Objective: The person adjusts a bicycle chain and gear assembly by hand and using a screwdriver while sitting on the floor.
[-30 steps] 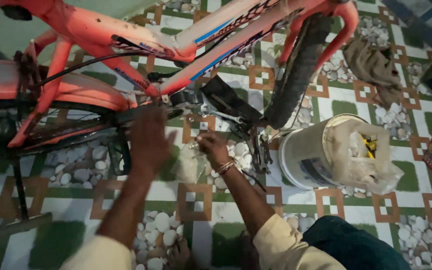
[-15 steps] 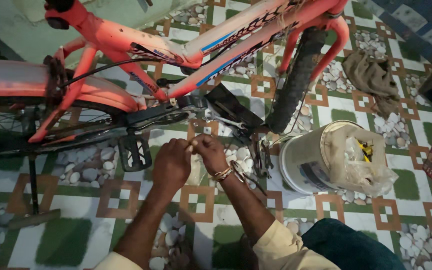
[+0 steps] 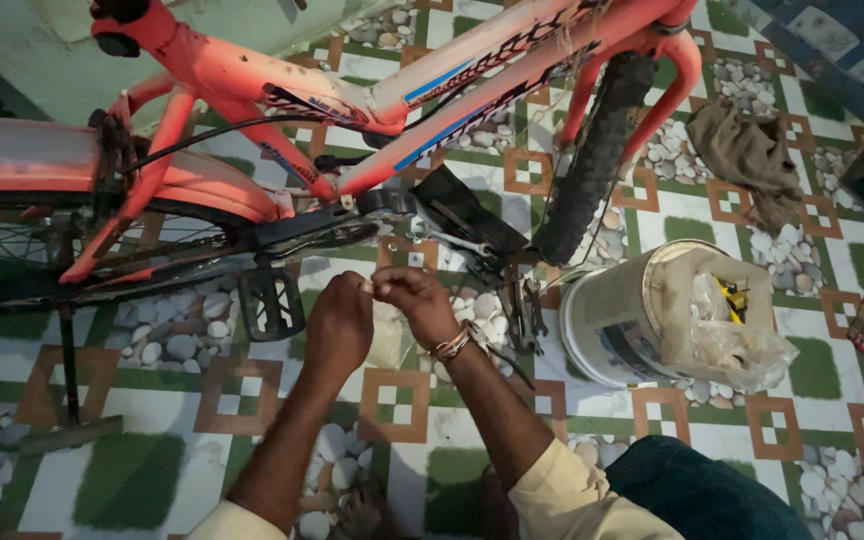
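A tiny, light, easily dropped part (image 3: pixel 380 287) is pinched between fingers of the left hand (image 3: pixel 340 325) and right hand (image 3: pixel 414 305), best gripped by fingertips.

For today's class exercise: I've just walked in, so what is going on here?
A person crouches on a patterned tiled floor beside an orange bicycle. The left hand and right hand meet just below the bike's pedal, fingertips pinched on something too small to make out. Spanners lie on the floor nearby, next to a white bucket holding bags.
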